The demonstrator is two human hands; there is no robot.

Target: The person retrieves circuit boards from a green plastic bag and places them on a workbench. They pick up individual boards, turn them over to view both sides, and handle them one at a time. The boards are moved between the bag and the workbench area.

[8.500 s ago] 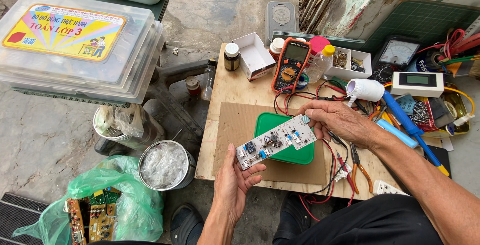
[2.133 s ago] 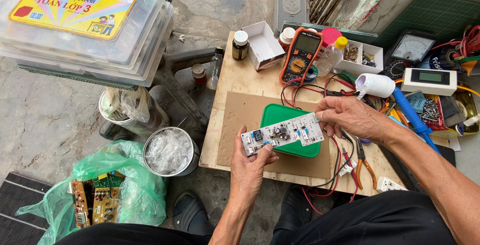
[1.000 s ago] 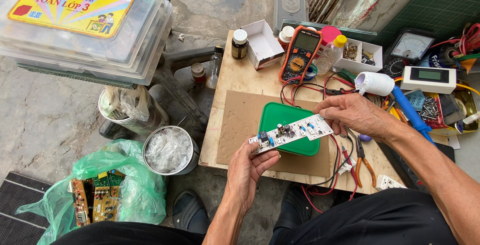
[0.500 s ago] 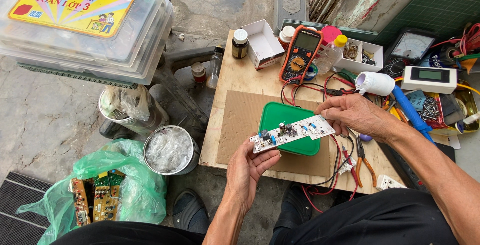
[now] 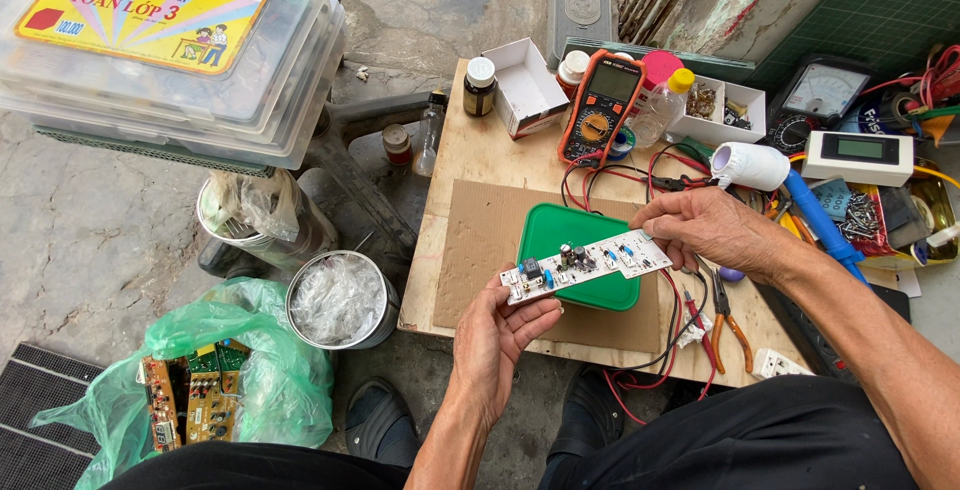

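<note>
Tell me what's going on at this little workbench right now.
A person sits at a small wooden table and holds a long white circuit board in both hands: the left hand supports its near end from below, the right hand pinches the far end. The board is held over a green plastic lid lying on a sheet of cardboard. An orange multimeter with red and black leads lies behind, and pliers lie by the right wrist.

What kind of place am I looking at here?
Most likely a makeshift outdoor electronics repair spot. A person's left hand and right hand hold a white circuit board over a small plywood table, with an orange multimeter and pliers nearby.
</note>
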